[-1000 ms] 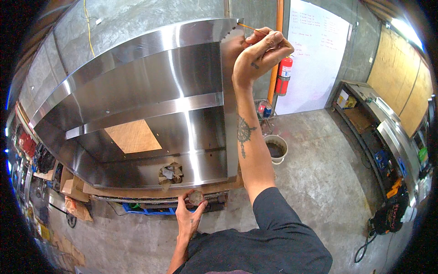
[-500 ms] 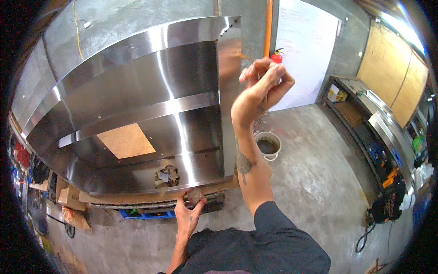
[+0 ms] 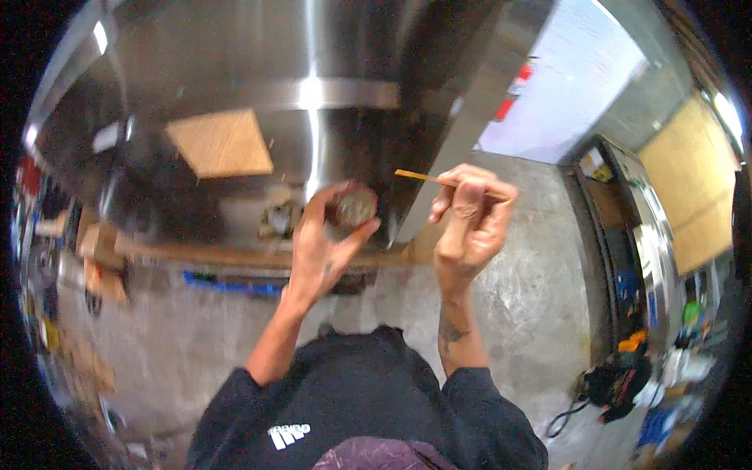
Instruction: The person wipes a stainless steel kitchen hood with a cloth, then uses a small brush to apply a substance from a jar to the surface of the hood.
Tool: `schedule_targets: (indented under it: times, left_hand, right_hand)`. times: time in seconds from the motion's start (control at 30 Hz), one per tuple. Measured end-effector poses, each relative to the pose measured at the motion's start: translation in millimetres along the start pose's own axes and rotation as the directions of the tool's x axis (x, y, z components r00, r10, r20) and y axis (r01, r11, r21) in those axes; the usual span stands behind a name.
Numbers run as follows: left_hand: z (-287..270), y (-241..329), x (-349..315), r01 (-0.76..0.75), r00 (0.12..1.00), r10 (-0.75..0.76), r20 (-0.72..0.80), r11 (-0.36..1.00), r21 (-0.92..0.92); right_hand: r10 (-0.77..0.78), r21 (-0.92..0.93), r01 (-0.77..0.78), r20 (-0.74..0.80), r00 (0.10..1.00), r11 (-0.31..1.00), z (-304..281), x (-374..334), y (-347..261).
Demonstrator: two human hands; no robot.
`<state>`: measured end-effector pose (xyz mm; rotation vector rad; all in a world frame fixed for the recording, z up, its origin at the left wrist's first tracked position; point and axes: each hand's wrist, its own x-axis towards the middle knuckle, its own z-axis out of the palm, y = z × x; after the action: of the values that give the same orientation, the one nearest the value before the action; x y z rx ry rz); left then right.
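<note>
My left hand (image 3: 317,251) is wrapped round a small round container (image 3: 356,207), its open top facing up; what is inside is too blurred to name. Between the fingers of my right hand (image 3: 474,215) is a thin yellow-brown stick (image 3: 419,175), its free end pointing left toward the container but apart from it. Both hands are in front of a large stainless steel hood-like box (image 3: 243,160). Inside the box lie a square brown board (image 3: 223,145) and, close to my left hand, a crumpled rag (image 3: 276,221).
The steel box rests on a wooden-edged support (image 3: 196,254) with blue items below. A red fire extinguisher (image 3: 513,90) hangs by a white board (image 3: 576,70). Along the right runs a dark bench (image 3: 599,204), with a black bag (image 3: 615,392) on the floor.
My right hand has come down from high by the box's right edge, bringing the stick nearer the container. My left hand has lifted the container up and forward. The view has tilted downward.
</note>
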<state>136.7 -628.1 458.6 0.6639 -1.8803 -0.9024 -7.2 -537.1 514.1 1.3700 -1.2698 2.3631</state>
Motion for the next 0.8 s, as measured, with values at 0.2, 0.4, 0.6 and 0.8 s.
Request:
schedule_targets:
  times: [0.2,0.4,0.6,0.8]
  left_hand:
    - [19,22,-1,-0.07,0.988,0.071,-0.138,0.997,0.011]
    - [56,44,-15,-0.059,0.959,0.08,-0.272,0.995,0.084]
    - [86,69,-26,-0.018,0.948,0.087,-0.306,0.975,0.221]
    - [98,84,-29,0.048,0.917,0.015,-0.398,0.988,0.146]
  right_hand:
    - [-0.206,-0.112,0.268,0.387,0.899,0.957,-19,13,9]
    - [-0.173,-0.097,0.27,0.556,0.813,0.958,-46,28,22]
    - [-0.213,-0.145,0.356,0.579,0.787,0.923,-70,37,28]
    - [-0.337,0.089,0.329,0.381,0.861,0.94,-71,58,19]
